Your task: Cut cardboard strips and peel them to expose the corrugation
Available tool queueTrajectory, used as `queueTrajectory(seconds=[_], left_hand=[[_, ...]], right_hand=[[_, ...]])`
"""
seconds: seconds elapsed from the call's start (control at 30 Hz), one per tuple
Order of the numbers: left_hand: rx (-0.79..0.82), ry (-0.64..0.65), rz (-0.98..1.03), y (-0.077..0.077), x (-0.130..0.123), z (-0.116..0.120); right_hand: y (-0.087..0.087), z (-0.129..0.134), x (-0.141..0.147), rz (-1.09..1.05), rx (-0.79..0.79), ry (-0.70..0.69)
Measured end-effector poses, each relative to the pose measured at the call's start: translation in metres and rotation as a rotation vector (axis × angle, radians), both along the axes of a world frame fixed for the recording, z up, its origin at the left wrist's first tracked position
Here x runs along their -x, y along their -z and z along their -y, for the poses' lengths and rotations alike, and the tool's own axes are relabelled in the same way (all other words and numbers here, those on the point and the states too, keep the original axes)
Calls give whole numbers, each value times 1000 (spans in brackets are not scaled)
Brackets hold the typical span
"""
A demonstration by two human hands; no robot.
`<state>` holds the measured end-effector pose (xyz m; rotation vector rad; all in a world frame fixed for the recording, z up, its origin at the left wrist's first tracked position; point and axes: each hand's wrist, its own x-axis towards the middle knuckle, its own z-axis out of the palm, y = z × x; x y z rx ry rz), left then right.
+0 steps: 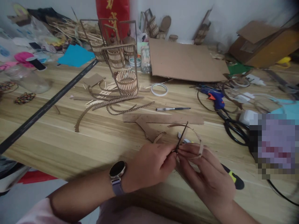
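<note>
Both hands meet over the near part of the wooden table. Between them is a narrow cardboard strip [182, 134] with a ridged edge, standing up from the fingertips. My left hand [151, 163], with a watch on its wrist, pinches the strip near its lower end. Close against it, my right hand [206, 174] has its thumb and fingers closed on the same strip. A thin curled band of cardboard [200, 143] loops over the right fingers. Under the right hand lies a cutter with a black and yellow handle [236, 180], partly hidden.
Ahead stand small stick baskets with tall handles [127, 82]. Cardboard strips [112, 101], a pen [173, 109], a roll of tape [159, 89] and flat cardboard [187, 60] lie around. At right are a blue glue gun [215, 96] and black-handled scissors [235, 132].
</note>
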<state>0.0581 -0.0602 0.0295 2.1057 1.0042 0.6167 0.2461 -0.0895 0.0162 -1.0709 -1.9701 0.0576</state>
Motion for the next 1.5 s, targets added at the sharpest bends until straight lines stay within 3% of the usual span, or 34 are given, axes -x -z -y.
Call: queueTrajectory(seconds=[0.3,0.83,1.0,1.27,1.5], left_hand=[[203,-28,78,-2,-1,-2],[56,-31,1,3,-1,0],[-5,-26,-28,4,-1,-2],[89,-28,32,5,0,-4],[36,-21,40,3,1,-4]], right_hand=[[-1,1,5,10,-22,-32],[0,-1,5,-2,-16,-40],[0,0,4,31,-3,34],[3,-2,4,-21,31,78],[4,-1,2,-69,52,42]])
